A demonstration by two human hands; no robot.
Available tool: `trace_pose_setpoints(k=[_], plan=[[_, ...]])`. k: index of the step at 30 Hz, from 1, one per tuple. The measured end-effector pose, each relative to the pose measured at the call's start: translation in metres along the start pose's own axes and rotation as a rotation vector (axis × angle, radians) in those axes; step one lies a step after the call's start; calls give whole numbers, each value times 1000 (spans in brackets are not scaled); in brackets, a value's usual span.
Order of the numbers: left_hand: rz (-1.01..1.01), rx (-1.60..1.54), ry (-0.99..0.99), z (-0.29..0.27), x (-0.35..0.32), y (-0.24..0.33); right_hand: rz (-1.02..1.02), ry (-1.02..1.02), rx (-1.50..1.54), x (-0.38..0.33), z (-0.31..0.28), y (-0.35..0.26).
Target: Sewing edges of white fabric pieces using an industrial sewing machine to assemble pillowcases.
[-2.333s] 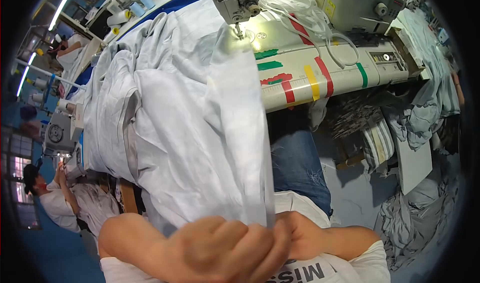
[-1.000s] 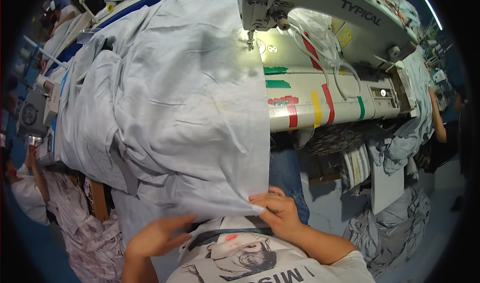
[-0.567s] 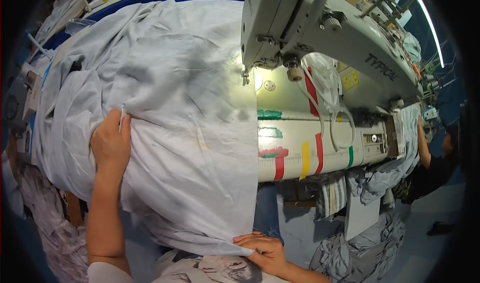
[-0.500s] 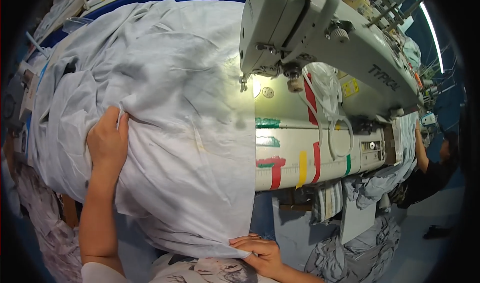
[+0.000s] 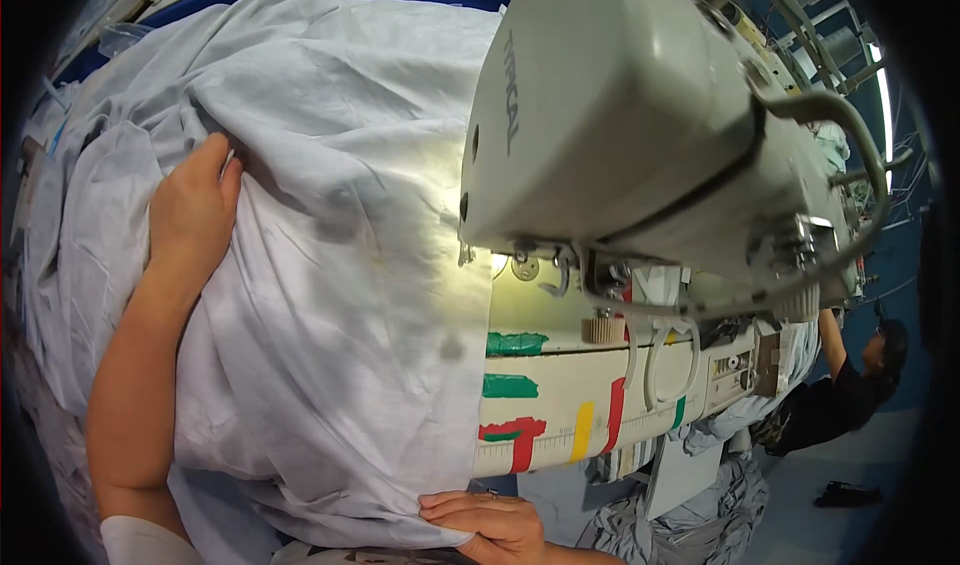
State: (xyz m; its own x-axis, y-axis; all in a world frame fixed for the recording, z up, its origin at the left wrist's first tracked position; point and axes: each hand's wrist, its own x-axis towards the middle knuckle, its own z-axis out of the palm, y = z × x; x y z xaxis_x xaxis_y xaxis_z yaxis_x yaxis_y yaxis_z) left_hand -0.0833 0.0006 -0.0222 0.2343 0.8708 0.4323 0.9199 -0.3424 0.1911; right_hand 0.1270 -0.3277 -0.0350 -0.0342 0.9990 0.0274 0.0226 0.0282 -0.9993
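A large light-grey cloth [image 5: 330, 195] lies bunched and creased over the left of the sewing table and hangs over its front edge. Its straight right edge runs just under the needle area of a sewing machine [image 5: 600, 115]; the machine's head hides the exact stitching point. My left hand [image 5: 195, 205] is closed on a fold of the cloth, left of the machine. At the near end, my right hand [image 5: 490, 522] pinches the cloth's edge below the table front.
Coloured tape strips [image 5: 520, 435] and a ruler scale mark the machine bed right of the cloth. Pale loops of tape or cord [image 5: 670, 365] hang there. Grey cloth [image 5: 700, 510] is heaped at lower right. Another person [image 5: 850, 385] works at far right.
My view has shifted, so the machine looks larger and lower. Relative to it, the cloth and both hands have moved away from me. Both grips stay closed.
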Motion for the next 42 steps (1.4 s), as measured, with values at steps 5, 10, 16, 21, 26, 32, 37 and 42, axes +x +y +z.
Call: trace_pose_setpoints(k=[5,10,16,21,26,32,37,42], plan=[[59,-51,36,23,27,4,-23,-13,-60,29,-19,-15],[6,-43,-71,30,55,8,107,-31,-129,61,-32,-31],[-75,103,-32,54,91,11,20,-84,-160,100,-44,-32],[-88,154,-84,73,118,16,69,-41,-239,112,-51,-31],[-156,177,-124,85,142,10,57,57,-390,108,-49,-31],[-6,-578,-591,-6,137,-24,-366,278,-593,13,6,-15],[135,149,-219,-136,-67,-112,420,72,-139,-42,50,29],[-496,-102,-458,-120,-129,-181,255,87,550,13,83,65]])
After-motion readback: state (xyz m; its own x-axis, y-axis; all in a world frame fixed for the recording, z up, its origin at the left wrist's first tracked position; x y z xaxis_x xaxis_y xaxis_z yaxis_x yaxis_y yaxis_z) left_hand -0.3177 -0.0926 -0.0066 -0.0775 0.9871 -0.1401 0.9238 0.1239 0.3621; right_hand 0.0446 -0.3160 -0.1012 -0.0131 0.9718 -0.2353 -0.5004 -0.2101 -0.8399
